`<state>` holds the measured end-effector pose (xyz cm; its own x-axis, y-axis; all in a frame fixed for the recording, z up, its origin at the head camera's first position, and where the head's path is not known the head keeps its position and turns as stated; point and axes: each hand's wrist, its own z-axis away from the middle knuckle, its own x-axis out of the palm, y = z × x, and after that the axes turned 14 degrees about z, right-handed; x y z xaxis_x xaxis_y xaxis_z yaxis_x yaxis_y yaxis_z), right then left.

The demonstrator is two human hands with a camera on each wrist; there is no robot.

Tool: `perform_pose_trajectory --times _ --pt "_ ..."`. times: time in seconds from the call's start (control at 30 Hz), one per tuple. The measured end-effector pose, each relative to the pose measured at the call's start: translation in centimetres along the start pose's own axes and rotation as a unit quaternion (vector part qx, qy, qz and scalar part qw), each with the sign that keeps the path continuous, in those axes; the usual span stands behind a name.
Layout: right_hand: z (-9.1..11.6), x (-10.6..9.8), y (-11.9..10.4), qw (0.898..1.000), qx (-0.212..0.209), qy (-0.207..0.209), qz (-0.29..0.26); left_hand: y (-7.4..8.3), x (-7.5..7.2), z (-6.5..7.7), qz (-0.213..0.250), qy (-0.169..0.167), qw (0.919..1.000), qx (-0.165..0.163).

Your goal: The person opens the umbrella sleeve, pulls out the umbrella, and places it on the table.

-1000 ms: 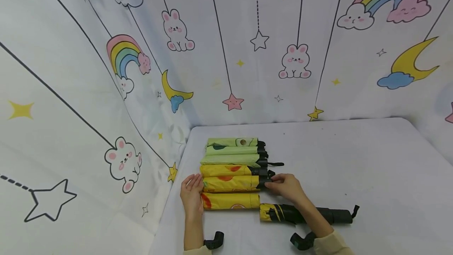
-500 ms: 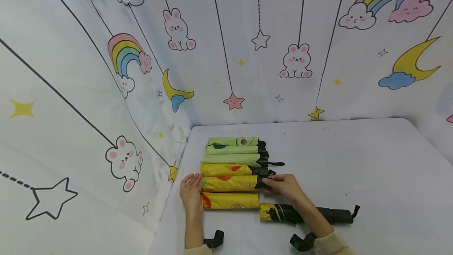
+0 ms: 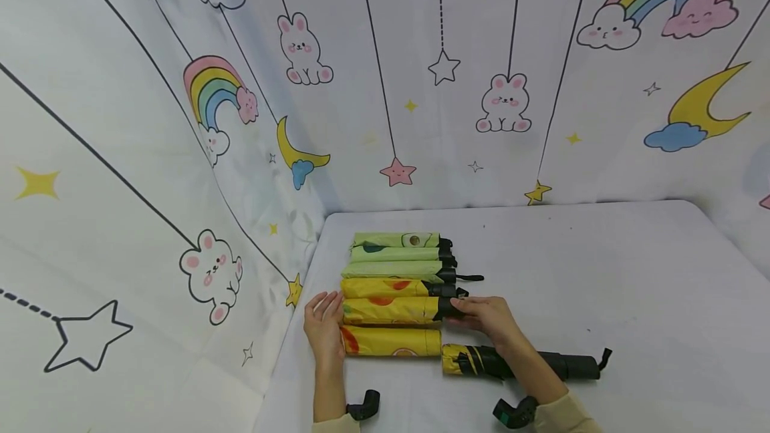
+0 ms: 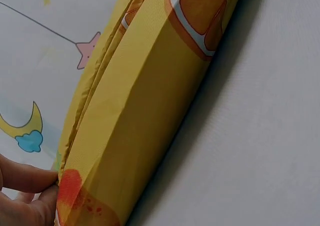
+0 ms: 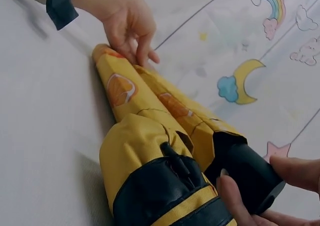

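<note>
I count three light green folded umbrellas, three yellow rolls with fruit print, and one black-and-yellow folded umbrella. There is one bench. The hands are two: one left hand and one right hand. Black wrist devices are also two. On the cloth wall I find two rainbows and two crescent moons.

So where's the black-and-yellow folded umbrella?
In the head view, that black-and-yellow umbrella lies right of the frontmost orange-print umbrella, partly hidden by the right forearm.
</note>
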<state>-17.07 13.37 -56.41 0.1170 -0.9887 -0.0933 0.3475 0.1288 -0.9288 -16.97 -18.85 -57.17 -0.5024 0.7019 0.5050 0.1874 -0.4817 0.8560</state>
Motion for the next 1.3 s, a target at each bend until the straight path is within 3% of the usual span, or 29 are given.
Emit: perform_pose_trajectory --times 0.6,1.3 --pt "0.4 -0.5 -0.3 0.999 -0.001 -0.009 -0.036 0.4 -0.1 -0.5 0.013 -0.002 0.9998 0.017" --pt "1.1 -1.2 -0.1 0.999 0.004 0.007 -0.035 0.7 -0.3 -0.5 0.016 0.001 0.9999 0.001"
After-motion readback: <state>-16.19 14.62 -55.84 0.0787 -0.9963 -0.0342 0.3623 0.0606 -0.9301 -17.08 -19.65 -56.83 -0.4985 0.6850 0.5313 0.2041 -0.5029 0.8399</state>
